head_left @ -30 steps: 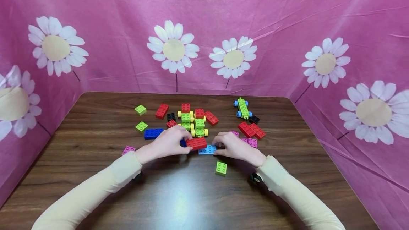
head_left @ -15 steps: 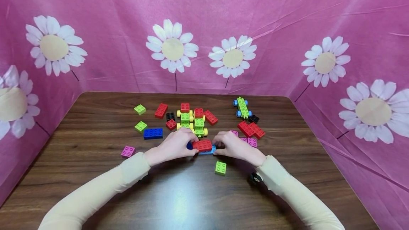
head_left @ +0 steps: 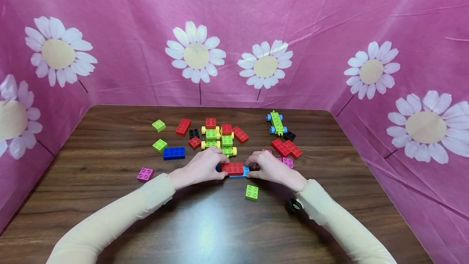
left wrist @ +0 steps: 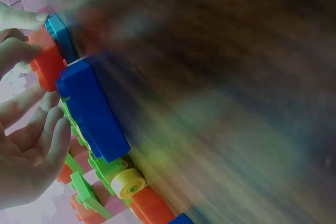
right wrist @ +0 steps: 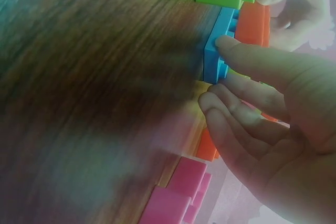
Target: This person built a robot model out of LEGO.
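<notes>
Between thumb and fingers my left hand point(head_left: 203, 166) pinches a long red brick point(head_left: 232, 168). That brick lies over the left part of a flat light-blue plate point(head_left: 246, 171), whose right end still shows its studs. My right hand point(head_left: 272, 168) pinches this right end; in the right wrist view its thumb lies along one side of the light-blue plate point(right wrist: 211, 59) and fingers are at the other. A dark blue brick point(left wrist: 97, 111) stands beside the left hand, mostly hidden behind it in the head view. In front of the plate rests a square lime-green brick point(head_left: 251, 192).
Behind the hands stand green cars with yellow wheels point(head_left: 227, 146) topped by red bricks. A green car with blue wheels point(head_left: 276, 123) is at back right, red bricks point(head_left: 287, 148) nearer. Left are a long blue brick point(head_left: 174, 153) and a pink brick point(head_left: 145, 174).
The left hand has moved right, bringing the red brick from beside the light-blue plate to over its left part, then lower onto it. The right hand has stayed at the plate's end.
</notes>
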{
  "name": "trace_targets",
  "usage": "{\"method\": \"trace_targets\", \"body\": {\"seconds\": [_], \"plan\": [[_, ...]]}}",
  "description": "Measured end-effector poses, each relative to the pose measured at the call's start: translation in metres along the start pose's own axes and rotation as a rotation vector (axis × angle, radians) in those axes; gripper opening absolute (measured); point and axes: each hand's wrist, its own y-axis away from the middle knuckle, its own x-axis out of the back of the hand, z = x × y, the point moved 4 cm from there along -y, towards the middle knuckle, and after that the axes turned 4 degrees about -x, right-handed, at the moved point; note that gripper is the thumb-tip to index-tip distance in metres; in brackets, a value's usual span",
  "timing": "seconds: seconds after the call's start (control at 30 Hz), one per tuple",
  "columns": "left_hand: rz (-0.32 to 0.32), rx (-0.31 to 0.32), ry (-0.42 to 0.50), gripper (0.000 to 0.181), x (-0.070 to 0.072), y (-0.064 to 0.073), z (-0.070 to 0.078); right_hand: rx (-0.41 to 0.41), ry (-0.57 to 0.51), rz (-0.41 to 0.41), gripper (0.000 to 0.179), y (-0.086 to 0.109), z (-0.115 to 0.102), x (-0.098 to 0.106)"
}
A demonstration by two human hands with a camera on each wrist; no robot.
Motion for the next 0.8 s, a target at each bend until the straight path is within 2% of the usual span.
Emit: {"method": "trace_targets", "body": {"seconds": [0.27, 0.57, 0.8], "plan": [[-0.021, -0.026, -0.044, 0.026, 0.006, 0.004, -0.004, -0.028, 0.004, -0.033, 0.027, -0.002, -0.003, -0.001], [-0.04, -0.025, -0.018, 0.022, 0.008, 0.008, -0.013, -0.014, 0.001, -0.056, 0.027, -0.008, -0.008, -0.003], [-0.074, -0.06, -0.04, 0.041, 0.006, 0.004, -0.011, -0.025, 0.006, -0.05, 0.026, -0.009, -0.004, -0.002]]}}
